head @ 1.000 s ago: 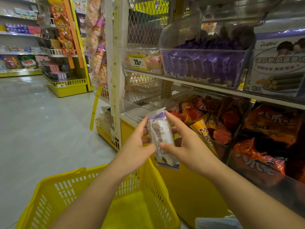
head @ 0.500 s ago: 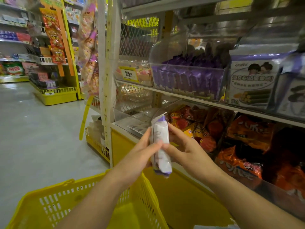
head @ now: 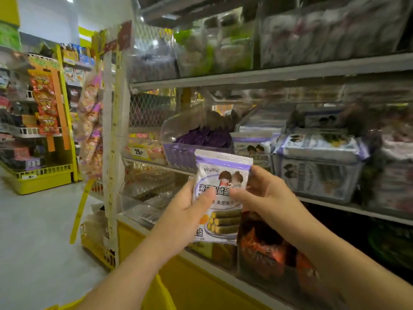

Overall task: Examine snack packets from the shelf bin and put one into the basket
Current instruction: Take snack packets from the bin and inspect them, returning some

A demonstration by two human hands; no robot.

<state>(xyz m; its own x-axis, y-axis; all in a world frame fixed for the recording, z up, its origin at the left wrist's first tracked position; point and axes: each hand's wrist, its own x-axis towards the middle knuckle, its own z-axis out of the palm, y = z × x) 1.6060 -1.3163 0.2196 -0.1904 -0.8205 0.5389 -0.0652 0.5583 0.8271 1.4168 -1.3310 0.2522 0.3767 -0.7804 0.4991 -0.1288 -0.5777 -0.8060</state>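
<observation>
As left hand [head: 186, 212], right hand [head: 264, 194] grip packet [head: 223, 170]

Both forearms are extended forward; a snack packet [head: 223, 173] is gripped between the left hand [head: 190, 209] and the right hand [head: 266, 195], thumbs laid on its front.

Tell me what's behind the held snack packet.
Past the top of the snack packet, a clear bin of purple packets; past its bottom, orange packets. Covered: the shelf stretch between, and the fingers of the left hand and right hand behind it.
</observation>
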